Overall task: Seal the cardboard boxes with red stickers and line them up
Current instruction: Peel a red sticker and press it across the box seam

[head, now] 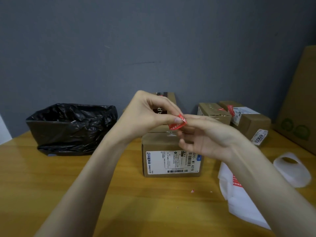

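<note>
Showing the head view, with sealing under way. A red sticker (177, 124) is held in the air above the middle box (153, 144), which stands at the centre of the surface (119, 194). The sticker is pinched between thumb and fingers of the left hand (150, 113). Its other end is met by the fingers of the right hand (205, 137), but whether it is gripped there cannot be told.

Toward the far right corner, two boxes (213, 112) (251, 120) are set side by side, each bearing red stickers, and are judged already sealed. No sticker is seen on the middle box. A further box (169, 98) behind the hands is largely hidden, so its state is unclear.

A bin lined in black plastic (71, 127) is placed by the far left edge. A white backing sheet (239, 199) and a white roll (294, 171) lie near the right edge, and a large carton (301, 100) is propped beyond. Nothing is seen between the sticker and the box top.
</note>
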`<state>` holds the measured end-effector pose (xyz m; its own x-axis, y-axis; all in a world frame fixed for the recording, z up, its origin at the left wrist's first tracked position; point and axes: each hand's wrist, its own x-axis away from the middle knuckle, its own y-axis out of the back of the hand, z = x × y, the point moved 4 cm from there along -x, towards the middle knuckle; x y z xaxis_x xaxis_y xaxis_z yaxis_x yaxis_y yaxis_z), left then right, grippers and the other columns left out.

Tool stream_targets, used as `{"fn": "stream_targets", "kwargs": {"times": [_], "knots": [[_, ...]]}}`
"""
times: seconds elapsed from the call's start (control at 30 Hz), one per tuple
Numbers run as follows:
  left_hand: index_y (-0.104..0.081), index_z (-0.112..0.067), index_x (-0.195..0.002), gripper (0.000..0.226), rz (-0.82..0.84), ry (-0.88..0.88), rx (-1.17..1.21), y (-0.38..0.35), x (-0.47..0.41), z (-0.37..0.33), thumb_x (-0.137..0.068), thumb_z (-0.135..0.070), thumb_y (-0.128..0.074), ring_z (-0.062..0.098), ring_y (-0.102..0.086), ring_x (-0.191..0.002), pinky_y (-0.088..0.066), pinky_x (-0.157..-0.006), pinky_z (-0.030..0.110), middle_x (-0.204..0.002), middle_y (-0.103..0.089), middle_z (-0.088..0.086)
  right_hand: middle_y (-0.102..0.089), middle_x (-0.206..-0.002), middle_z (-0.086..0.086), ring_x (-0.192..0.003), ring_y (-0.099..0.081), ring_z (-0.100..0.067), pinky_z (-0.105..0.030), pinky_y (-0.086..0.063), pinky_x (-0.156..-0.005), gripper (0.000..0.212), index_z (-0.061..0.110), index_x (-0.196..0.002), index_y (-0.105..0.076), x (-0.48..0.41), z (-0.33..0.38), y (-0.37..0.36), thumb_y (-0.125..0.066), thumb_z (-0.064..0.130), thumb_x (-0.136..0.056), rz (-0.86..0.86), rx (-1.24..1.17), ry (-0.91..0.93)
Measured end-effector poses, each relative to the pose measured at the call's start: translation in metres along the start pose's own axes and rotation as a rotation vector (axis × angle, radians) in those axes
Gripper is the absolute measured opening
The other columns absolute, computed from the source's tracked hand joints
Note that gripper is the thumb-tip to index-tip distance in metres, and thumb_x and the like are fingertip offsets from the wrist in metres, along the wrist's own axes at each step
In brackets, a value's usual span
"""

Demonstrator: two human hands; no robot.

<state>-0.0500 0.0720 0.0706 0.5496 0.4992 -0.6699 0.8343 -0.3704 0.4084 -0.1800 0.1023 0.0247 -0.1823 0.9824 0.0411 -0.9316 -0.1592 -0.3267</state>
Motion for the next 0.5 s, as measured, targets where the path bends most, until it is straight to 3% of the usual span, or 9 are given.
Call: {"fn": "stream_targets", "kwargs": {"times": [0.1, 0.17, 0.27, 0.37, 0.43, 0.5], "knots": [[-0.071, 0.0, -0.07, 0.009, -0.135, 0.035, 0.145, 0.002, -0.001, -0.004, -0.063, -0.005, -0.074, 0.012, -0.067, -0.065, -0.052, -0.064, 0.02, -0.068, -0.072, 0.001, -0.062, -0.071, -0.003, -0.06, -0.056, -0.011, -0.021, -0.048, -0.049, 0.025, 0.011, -0.083, -0.069, 0.001, -0.006, -0.002, -0.072, 0.025, -0.062, -0.019, 0.134, -0.041], [-0.073, -0.01, -0.062, 0.004, -0.268, 0.062, 0.285, 0.011, -0.001, -0.005, -0.061, -0.007, -0.076, 0.009, -0.064, -0.06, -0.051, -0.063, 0.018, -0.065, -0.071, -0.001, -0.061, -0.076, -0.004, -0.058, -0.058, -0.011, -0.02, -0.047, -0.048, 0.028, 0.007, -0.095, -0.064, 0.0, -0.013, 0.0, -0.069, 0.027, -0.076, -0.088, 0.36, -0.042], [-0.075, -0.015, -0.062, 0.005, -0.365, 0.177, 0.376, 0.031, 0.001, -0.001, -0.058, -0.015, -0.076, 0.006, -0.062, -0.062, -0.049, -0.069, 0.02, -0.064, -0.069, -0.004, -0.061, -0.079, -0.006, -0.058, -0.058, -0.01, -0.02, -0.046, -0.048, 0.021, 0.006, -0.1, -0.063, 0.001, -0.002, -0.004, -0.059, 0.021, -0.087, -0.174, 0.388, 0.112], [-0.075, -0.014, -0.065, 0.008, -0.36, 0.338, 0.414, 0.041, 0.006, 0.011, -0.062, -0.019, -0.07, 0.006, -0.058, -0.066, -0.044, -0.072, 0.023, -0.065, -0.068, -0.004, -0.068, -0.092, -0.006, -0.076, -0.066, -0.013, -0.021, -0.051, -0.056, 0.035, 0.009, -0.102, -0.065, 0.009, 0.022, -0.017, -0.061, 0.033, -0.077, -0.15, 0.288, 0.302], [-0.075, -0.01, -0.073, 0.013, -0.308, 0.394, 0.467, 0.039, 0.007, 0.017, -0.067, -0.016, -0.066, 0.01, -0.059, -0.073, -0.043, -0.074, 0.023, -0.07, -0.069, 0.001, -0.068, -0.103, -0.002, -0.093, -0.067, -0.013, -0.025, -0.056, -0.067, 0.048, 0.014, -0.107, -0.065, 0.009, 0.028, -0.031, -0.066, 0.041, -0.068, -0.169, 0.42, 0.378], [-0.072, -0.002, -0.09, 0.024, -0.261, 0.435, 0.527, 0.036, 0.007, 0.02, -0.071, -0.015, -0.062, 0.015, -0.063, -0.085, -0.047, -0.084, 0.025, -0.086, -0.071, 0.008, -0.069, -0.099, 0.003, -0.095, -0.066, -0.01, -0.031, -0.058, -0.075, 0.04, 0.017, -0.105, -0.067, 0.001, 0.027, -0.042, -0.073, 0.037, -0.072, -0.279, 0.589, 0.459]]}}
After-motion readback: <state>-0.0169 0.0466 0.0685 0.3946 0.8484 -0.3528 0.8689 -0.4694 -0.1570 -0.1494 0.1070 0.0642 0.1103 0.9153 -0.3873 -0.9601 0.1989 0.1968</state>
